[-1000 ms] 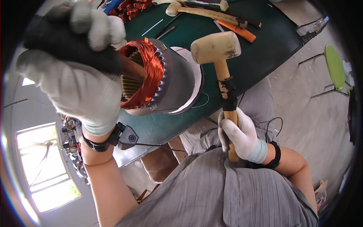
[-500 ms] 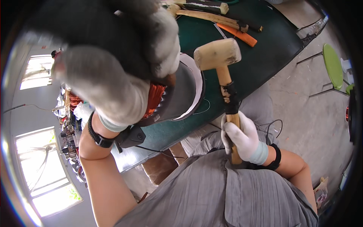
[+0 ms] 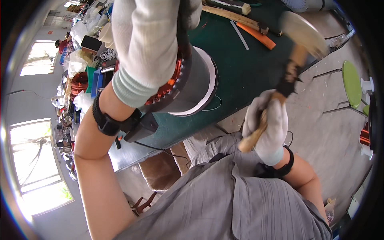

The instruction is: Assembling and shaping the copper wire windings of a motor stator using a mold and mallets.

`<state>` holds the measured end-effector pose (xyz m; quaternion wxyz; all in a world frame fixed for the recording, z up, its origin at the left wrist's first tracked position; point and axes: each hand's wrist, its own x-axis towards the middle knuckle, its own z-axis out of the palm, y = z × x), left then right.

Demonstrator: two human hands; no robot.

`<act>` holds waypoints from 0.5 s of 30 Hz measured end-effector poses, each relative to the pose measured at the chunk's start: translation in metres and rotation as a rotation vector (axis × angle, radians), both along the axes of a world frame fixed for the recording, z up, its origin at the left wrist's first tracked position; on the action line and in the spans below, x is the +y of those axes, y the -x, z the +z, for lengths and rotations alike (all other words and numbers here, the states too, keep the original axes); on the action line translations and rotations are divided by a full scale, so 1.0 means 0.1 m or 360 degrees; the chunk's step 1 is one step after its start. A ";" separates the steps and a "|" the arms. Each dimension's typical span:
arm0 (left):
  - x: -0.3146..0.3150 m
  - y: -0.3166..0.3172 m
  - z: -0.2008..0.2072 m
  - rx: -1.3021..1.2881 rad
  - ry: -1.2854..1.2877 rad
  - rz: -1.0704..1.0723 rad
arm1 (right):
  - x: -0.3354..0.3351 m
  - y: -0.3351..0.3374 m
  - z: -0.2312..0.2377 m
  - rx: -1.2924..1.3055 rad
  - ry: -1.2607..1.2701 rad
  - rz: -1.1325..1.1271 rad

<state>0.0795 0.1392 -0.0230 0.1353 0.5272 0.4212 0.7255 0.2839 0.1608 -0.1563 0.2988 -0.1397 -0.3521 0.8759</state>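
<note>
My right hand (image 3: 271, 124), in a white glove, is closed round the wooden handle of a mallet (image 3: 289, 76). Black tape wraps part of the handle, and the pale head, blurred by motion, is raised to the upper right. A motor stator, a grey cylinder (image 3: 198, 82) with red-orange copper windings (image 3: 175, 78) at its near end, lies on the table. My left hand (image 3: 150, 40), also gloved, reaches over the windings. Its fingers run out at the top edge or are hidden, so their grip does not show. Something dark and another white glove part appear beside it.
On the green table (image 3: 236, 80) lie an orange-handled tool (image 3: 256, 35), a thin pale strip (image 3: 239, 35) and a wooden-handled tool (image 3: 232, 15). Bags, boxes and copper wire crowd the left side. A green stool (image 3: 352, 84) stands on the floor at right.
The mallet and my right hand have moved up and to the right, its head tilting rightward. My left hand has shifted up toward the top edge, showing more of the windings and cylinder.
</note>
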 end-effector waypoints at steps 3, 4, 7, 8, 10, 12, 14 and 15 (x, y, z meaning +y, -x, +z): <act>0.02 0.03 0.04 -0.0034 0.0071 -0.0041 | -0.18 0.06 -0.43 0.0059 -0.0775 0.0256; -0.01 0.03 0.05 -0.0075 0.0052 -0.0001 | -0.24 0.12 0.06 -0.0236 -0.0069 0.0677; -0.02 0.03 0.08 0.0108 0.0088 0.0156 | -0.09 0.13 -0.06 -0.0397 -0.0106 0.0668; -0.07 -0.11 0.20 -0.0177 0.0140 0.0093 | -0.11 0.08 -0.06 -0.0318 -0.0064 0.0518; -0.12 0.02 0.19 -0.0052 0.0018 -0.0025 | -0.05 0.01 -0.07 -0.0229 -0.0052 0.0250; -0.23 -0.04 0.15 -0.0098 -0.0012 -0.0025 | 0.01 -0.04 -0.07 -0.0184 -0.0083 -0.0037; -0.38 0.03 0.07 -0.0164 0.0016 0.0070 | -0.09 0.01 -0.01 -0.0030 0.0019 -0.0186; -0.42 0.10 -0.01 -0.0168 0.0020 0.0065 | -0.17 0.02 -0.02 0.0049 0.0085 -0.0237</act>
